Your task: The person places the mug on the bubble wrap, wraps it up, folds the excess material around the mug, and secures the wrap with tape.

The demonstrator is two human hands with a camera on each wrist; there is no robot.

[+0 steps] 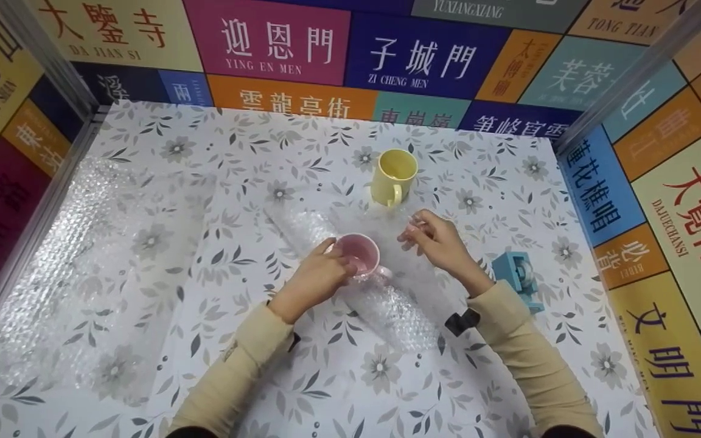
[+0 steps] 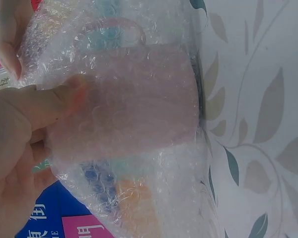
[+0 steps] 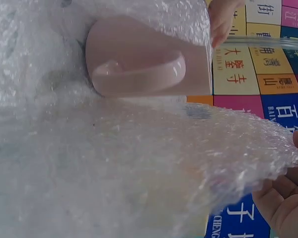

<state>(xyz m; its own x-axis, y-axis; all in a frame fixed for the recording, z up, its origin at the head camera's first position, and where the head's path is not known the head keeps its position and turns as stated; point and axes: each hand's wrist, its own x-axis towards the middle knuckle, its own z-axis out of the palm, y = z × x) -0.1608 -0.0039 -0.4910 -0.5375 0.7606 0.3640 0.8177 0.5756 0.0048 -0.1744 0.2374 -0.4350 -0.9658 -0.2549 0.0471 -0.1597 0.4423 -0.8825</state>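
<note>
A pink mug [image 1: 370, 244] stands upright on a sheet of bubble wrap [image 1: 408, 322] in the head view. With thumb outside and fingers over the rim, my left hand [image 1: 317, 274] grips the mug's left side. The left wrist view shows the thumb pressing bubble wrap [image 2: 179, 198] against the mug's wall. On the other side, my right hand [image 1: 439, 240] pinches a raised edge of the same sheet. That lifted part hangs in front of the mug in the right wrist view, where the mug's handle [image 3: 144, 77] stays uncovered.
Behind the pink mug stands a yellow mug [image 1: 394, 176]. A blue tape dispenser [image 1: 512, 274] sits beside the right forearm. Another large bubble wrap sheet [image 1: 83, 274] lies flat at the left of the flower-patterned table [image 1: 229, 389]. Printed panels [image 1: 271, 39] wall the back and sides.
</note>
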